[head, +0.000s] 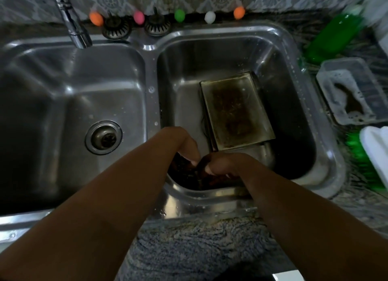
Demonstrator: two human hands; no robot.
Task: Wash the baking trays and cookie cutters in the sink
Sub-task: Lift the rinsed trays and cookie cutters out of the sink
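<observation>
The baking tray (pixel 237 110) lay in the right basin of the double sink (pixel 151 56), toward its far right part, tilted with one end propped on something under it; its inside was stained brown and dull. From the head view, the person's two forearms reached down into the near corner of that same basin. The left hand (pixel 184 146) had its fingers bent downward, and the right hand (pixel 222 164) was curled with its knuckles up; both closed on a dark object (pixel 189 175) low in the basin between them, though it was too dark to tell what that object was. The two hands were nearly touching over it.

The left basin held only its drain (pixel 103 137), and the tap (pixel 72 22) hung over its back edge. Two strainer plugs (pixel 116 28) sat on the ledge behind the sink, with a row of small coloured egg shapes (pixel 96 18) along the wall. On the counter to the right stood a green bottle (pixel 333 37) and a clear tub of suds (pixel 348 91). A grey mat (pixel 189 245) lay on the floor below.
</observation>
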